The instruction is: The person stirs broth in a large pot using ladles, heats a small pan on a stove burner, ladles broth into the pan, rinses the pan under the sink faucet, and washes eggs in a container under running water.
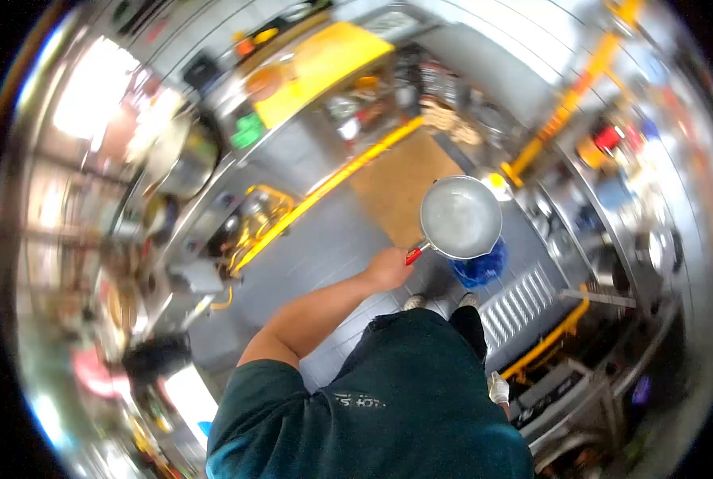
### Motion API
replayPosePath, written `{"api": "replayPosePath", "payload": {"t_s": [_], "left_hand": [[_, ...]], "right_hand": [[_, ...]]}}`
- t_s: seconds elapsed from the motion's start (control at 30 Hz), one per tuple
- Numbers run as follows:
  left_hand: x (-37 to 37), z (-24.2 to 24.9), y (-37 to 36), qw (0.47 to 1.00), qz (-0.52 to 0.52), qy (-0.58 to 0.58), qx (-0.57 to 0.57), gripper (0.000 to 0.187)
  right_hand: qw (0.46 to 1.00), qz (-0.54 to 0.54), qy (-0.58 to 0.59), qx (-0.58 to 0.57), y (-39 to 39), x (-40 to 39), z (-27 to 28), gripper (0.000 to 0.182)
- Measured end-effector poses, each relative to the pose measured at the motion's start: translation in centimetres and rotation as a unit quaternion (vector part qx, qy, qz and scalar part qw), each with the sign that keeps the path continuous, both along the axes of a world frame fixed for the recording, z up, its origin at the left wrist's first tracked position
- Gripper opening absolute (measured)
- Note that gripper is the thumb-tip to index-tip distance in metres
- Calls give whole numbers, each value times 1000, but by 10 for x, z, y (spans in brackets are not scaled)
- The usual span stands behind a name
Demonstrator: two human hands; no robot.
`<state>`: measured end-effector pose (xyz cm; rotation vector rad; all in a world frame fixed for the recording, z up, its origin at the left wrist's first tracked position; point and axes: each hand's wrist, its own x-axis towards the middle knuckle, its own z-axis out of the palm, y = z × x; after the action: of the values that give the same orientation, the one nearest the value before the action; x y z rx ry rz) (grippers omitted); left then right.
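Observation:
My left hand (390,270) is wrapped round the red handle (415,254) of a grey frying pan (462,217). The pan is held out over the floor in front of me, and its inside faces up with no food visible in it. My right hand (498,389) wears a white glove and hangs low at my side, near the stove on the right. Its fingers are too small and blurred to make out. Partly hidden under the pan is a blue plastic bag or bin liner (482,267).
Brown cardboard (400,188) lies on the grey floor ahead. A metal counter with a yellow board (324,68) runs along the front left. On the right stand metal shelves with pots and a stove (552,395). A slotted drain grate (520,306) is by my feet.

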<state>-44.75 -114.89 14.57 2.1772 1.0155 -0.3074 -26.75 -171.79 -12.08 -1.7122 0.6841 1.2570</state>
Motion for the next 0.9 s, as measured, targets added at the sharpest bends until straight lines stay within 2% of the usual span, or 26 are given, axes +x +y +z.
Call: {"api": "replayPosePath", "payload": {"t_s": [0.13, 0.23, 0.3, 0.37, 0.4, 0.43, 0.5, 0.6, 0.67, 0.7, 0.73, 0.83, 0.87, 0.9], "left_hand": [[-96, 10, 57, 986, 166, -17, 21, 28], [-155, 61, 102, 959, 285, 2, 9, 28], [-189, 92, 128, 934, 356, -10, -2, 27], [-220, 121, 155, 883, 465, -26, -58, 22], [-236, 135, 170, 861, 502, -53, -64, 20], [-251, 148, 185, 837, 537, -80, -68, 18], [-278, 179, 214, 808, 583, -56, -58, 20], [-310, 226, 262, 772, 632, -58, -39, 21], [-321, 260, 292, 754, 653, -68, -29, 22], [-356, 250, 311, 735, 674, -66, -31, 23], [-384, 248, 328, 732, 677, -71, -23, 24], [-425, 262, 375, 720, 693, -38, 7, 25], [-446, 263, 386, 713, 689, -123, -22, 22], [-465, 261, 402, 705, 701, -102, -11, 17]], "right_hand": [[995, 95, -10, -25, 104, 57, 10, 36], [984, 171, -23, -34, 182, 95, 19, 37], [972, 230, -35, -42, 232, 121, 25, 39], [959, 273, -50, -51, 283, 142, 27, 42], [960, 265, -68, -64, 310, 148, 28, 36], [888, 450, -96, 7, 320, 175, -4, 34], [949, 298, -89, -50, 391, 171, 13, 23], [933, 346, -98, -17, 475, 184, 15, 18], [934, 352, -46, 22, 539, 189, 29, 20], [933, 356, -21, 40, 567, 193, 34, 23], [847, 513, -123, 64, 581, 204, 12, 20], [902, 401, 63, 149, 630, 257, -42, 13], [911, 383, 44, 146, 652, 252, -29, 13], [920, 364, 25, 143, 675, 248, -14, 14]]}}
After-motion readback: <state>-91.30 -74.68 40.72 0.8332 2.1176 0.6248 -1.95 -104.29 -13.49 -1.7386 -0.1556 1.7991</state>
